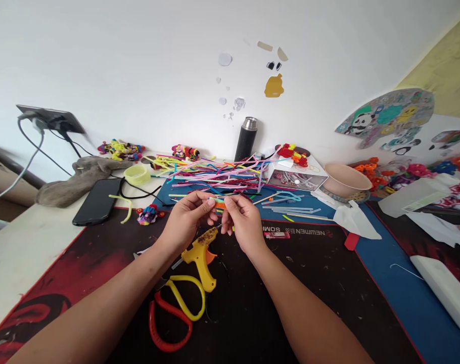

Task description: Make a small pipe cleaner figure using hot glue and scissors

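Note:
Over the dark mat, both hands pinch a small piece of green and orange pipe cleaner (220, 205) between thumbs and fingers. My left hand (192, 215) is closed on its left end, and my right hand (244, 222) on its right end. Much of the piece is hidden behind the fingertips. Just below the hands lies a yellow hot glue gun (200, 258) with an orange trigger. Scissors with one red and one yellow handle (171, 323) rest nearer to me, their blades partly covered by my left forearm. Behind the hands spreads a heap of coloured pipe cleaners (218, 174).
A black thermos (246, 139) stands against the wall. Clear glue sticks (290, 209) lie right of the heap, near a pinkish bowl (347, 179). On the left are a phone (97, 201), a yellow tape roll (136, 175) and a small colourful pipe-cleaner figure (148, 215).

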A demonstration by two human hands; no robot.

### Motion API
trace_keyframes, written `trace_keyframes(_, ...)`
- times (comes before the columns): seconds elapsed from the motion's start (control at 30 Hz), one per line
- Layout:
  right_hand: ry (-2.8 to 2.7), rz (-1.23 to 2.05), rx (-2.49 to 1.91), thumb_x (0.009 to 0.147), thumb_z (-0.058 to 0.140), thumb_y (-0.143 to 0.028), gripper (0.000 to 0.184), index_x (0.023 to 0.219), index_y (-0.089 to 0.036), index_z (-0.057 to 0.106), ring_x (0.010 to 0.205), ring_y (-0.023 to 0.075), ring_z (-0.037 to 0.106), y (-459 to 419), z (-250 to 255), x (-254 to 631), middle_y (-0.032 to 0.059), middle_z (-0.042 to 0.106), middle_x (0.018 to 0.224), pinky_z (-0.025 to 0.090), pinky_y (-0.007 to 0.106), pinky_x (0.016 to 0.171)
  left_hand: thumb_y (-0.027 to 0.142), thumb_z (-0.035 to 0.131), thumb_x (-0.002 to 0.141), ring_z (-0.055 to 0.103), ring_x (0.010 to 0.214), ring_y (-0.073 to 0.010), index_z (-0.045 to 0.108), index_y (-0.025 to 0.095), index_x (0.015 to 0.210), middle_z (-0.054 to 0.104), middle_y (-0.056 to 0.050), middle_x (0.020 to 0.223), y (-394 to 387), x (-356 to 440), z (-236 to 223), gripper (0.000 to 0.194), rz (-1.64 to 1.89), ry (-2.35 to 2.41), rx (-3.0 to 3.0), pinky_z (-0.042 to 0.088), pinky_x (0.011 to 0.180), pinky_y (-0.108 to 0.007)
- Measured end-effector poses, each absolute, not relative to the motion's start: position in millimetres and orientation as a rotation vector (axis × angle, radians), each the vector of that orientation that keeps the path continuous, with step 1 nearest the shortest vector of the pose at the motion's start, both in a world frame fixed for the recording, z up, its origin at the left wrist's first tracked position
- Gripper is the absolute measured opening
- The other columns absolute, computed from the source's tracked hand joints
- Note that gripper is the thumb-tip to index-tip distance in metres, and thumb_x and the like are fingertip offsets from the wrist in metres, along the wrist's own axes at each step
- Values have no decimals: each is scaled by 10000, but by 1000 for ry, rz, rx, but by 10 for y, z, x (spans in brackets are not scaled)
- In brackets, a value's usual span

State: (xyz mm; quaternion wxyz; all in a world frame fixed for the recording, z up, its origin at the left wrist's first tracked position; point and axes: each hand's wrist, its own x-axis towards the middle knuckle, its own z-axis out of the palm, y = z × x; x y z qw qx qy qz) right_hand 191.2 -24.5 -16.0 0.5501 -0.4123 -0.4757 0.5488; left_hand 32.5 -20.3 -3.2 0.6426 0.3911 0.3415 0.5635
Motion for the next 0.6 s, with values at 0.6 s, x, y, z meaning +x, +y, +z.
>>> trace_keyframes(0.6, -1301, 1178, -981, 955, 774, -519, 378, 1208, -240, 752, 473, 130, 654, -278, -141, 1923, -25, 703, 736, 431, 228, 410, 405, 995, 762, 701, 651, -150, 785, 166, 979, 764, -32, 760, -216, 298, 26, 386, 1239, 741, 900, 565, 598, -239)
